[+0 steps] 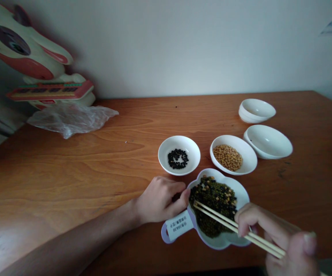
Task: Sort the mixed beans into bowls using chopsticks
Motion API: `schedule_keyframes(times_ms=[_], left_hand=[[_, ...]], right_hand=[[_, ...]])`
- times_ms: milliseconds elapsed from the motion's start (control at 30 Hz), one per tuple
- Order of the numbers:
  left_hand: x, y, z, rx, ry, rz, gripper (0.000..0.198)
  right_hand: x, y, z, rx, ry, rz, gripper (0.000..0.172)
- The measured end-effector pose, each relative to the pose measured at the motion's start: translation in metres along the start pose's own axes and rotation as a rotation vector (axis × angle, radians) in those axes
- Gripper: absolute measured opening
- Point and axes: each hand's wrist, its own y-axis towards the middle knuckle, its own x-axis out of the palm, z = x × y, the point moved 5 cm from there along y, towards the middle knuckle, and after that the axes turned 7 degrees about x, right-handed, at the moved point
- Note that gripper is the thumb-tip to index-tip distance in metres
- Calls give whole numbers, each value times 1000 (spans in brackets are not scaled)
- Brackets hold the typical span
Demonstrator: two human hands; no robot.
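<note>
The right hand (279,234) held a pair of wooden chopsticks (222,224) in a firm pen-like grip, its fingers (249,218) wrapped round the upper halves; the tips lay almost closed just over the mixed beans (213,205), and whether they had hold of a bean I could not tell. That pile of dark green, black and yellow beans filled a white handled dish (239,191), near the table's front edge and right of centre. The left hand (160,199) stood at the dish's left side, fingers curled and thumb (184,197) against the rim, pinning it down; that steady hold suited fine chopstick work, with the tips kept low and close.

Just beyond lay a white bowl (193,145) of black beans (177,158), and to its right a white bowl (249,153) of yellow soybeans (227,157); two more white bowls (256,110) stood farther right. A crumpled plastic bag (70,120) lay at the far left of the wooden table (68,172), beside a large red-and-white figure (24,50).
</note>
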Motion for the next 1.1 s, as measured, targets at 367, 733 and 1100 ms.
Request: schedule_keyframes(times_ms=[367,733,1100], left_hand=[[-1,0,0,-10,-9,-1,41],[1,0,-2,2,-15,-1,40],[0,0,-1,-24,-39,-12,40]], right_hand=[[-8,0,18,28,-47,-43,82],[-16,-3,0,-30,-32,-10,87],[1,0,-1,-8,-83,-53,74]])
